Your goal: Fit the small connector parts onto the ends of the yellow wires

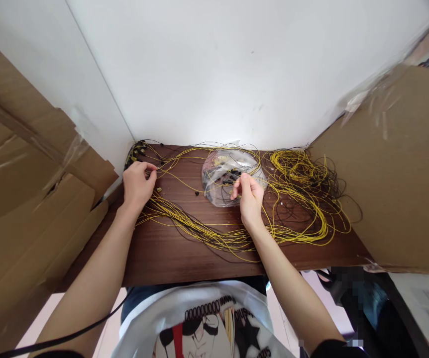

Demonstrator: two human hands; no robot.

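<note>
Plastic bag [219, 198]: on the bench [195, 271]
Left hand [139, 185]: left of bag, pinched on wires [214, 237]
Right hand [250, 199]: over bag's right side, fingers curled, hold unclear
Wires: before and right of bag

The supporting surface was a dark brown tabletop [184, 271] with visible wood grain. A long bundle of yellow and black wires [199, 229] lay across it, bending rearward at the right, next to a looser wire tangle [292, 166]. A clear plastic bag [220, 200], containing small black and yellow parts, rested near the middle, towards the rear; stray wires crossed it. A cluster of dark and yellowish pieces [137, 148] occupied the rear left corner. One small black piece [197, 193] lay just left of the bag.
</note>
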